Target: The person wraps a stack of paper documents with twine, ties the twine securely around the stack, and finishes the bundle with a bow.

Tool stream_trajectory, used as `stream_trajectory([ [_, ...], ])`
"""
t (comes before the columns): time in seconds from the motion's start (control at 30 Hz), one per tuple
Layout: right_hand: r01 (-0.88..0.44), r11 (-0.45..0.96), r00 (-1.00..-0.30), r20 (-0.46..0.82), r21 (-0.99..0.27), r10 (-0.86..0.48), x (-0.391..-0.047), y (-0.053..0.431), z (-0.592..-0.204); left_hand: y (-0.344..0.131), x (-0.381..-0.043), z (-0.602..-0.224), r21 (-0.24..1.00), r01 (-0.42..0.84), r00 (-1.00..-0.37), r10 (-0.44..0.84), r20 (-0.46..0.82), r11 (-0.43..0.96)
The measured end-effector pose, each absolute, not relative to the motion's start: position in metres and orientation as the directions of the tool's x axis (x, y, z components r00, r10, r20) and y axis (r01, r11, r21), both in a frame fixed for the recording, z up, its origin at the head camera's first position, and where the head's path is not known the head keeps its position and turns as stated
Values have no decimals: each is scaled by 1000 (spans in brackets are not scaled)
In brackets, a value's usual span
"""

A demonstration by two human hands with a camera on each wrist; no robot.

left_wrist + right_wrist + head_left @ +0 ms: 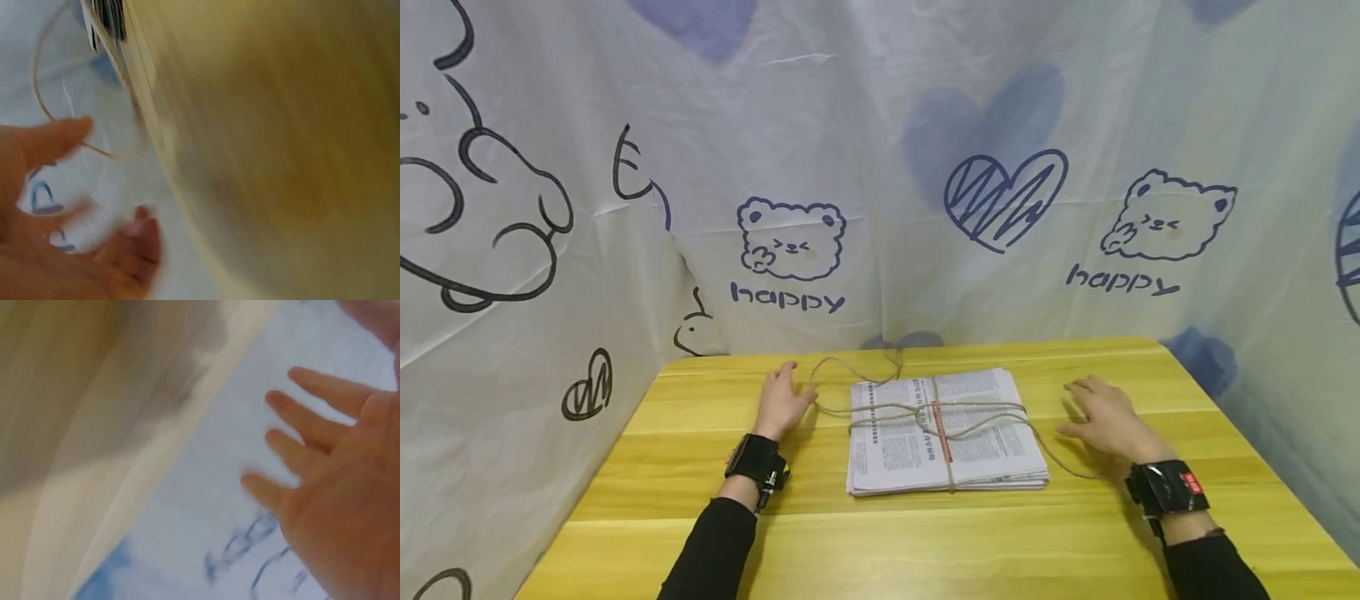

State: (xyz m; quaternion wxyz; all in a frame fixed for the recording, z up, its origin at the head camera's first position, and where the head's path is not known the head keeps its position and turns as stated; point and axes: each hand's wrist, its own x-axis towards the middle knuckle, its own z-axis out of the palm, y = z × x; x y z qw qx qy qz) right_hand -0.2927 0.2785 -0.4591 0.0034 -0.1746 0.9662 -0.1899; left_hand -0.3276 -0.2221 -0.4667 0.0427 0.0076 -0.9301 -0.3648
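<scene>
A flat stack of newspapers point(887, 458) lies on the table between my hands, with thin twine point(985, 405) crossing it both ways and meeting near its middle. One length of twine loops out past the stack's left side and back edge; another trails off to the right. My left hand point(781, 403) is left of the stack, fingers spread and relaxed, thumb right by the twine loop. In the left wrist view that loop point(119, 62) passes close to the thumb. To the right of the stack my right hand point(1108, 417) holds nothing, its fingers point(312, 422) extended and apart.
The yellow wood-grain table point(925, 550) reaches back to a white curtain point(880, 167) printed with hearts and bear faces. Curtain also hangs along both sides. A black wrist camera band point(1168, 486) sits on each wrist.
</scene>
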Motion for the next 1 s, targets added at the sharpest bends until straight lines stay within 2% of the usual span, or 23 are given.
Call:
stream_trajectory([
  [0.1, -336, 816, -924, -3, -470, -383, -294, 253, -462, -205, -329, -465, 526, 229, -972, 160, 175, 819],
  [0.17, -304, 782, -921, -44, -544, -388, -294, 239, -464, -194, -329, -465, 460, 319, -948, 280, 153, 828],
  [0.23, -306, 771, -921, -33, -558, -389, -295, 231, -467, -184, -329, -466, 412, 350, -936, 337, 105, 842],
  [0.4, -302, 740, -921, -16, -601, -389, -293, 233, -471, -175, -326, -470, 368, 316, -944, 329, 30, 874],
  [0.63, -233, 601, -936, 8, -765, -353, -293, 253, -468, -179, -327, -468, 510, 298, -946, 320, 48, 807],
  [0.73, -150, 443, -947, 0, -884, -322, -291, 255, -465, -180, -328, -469, 558, 279, -955, 289, 73, 782],
  [0.83, -100, 146, -949, 50, -984, -312, -290, 253, -462, -178, -333, -469, 584, 274, -959, 263, 106, 764],
  [0.93, -105, -139, -900, 154, -985, -407, -290, 250, -459, -172, -339, -469, 589, 287, -957, 259, 134, 756],
  [1.0, -105, -187, -859, 183, -977, -478, -289, 247, -456, -167, -342, -469, 592, 294, -955, 256, 150, 751],
])
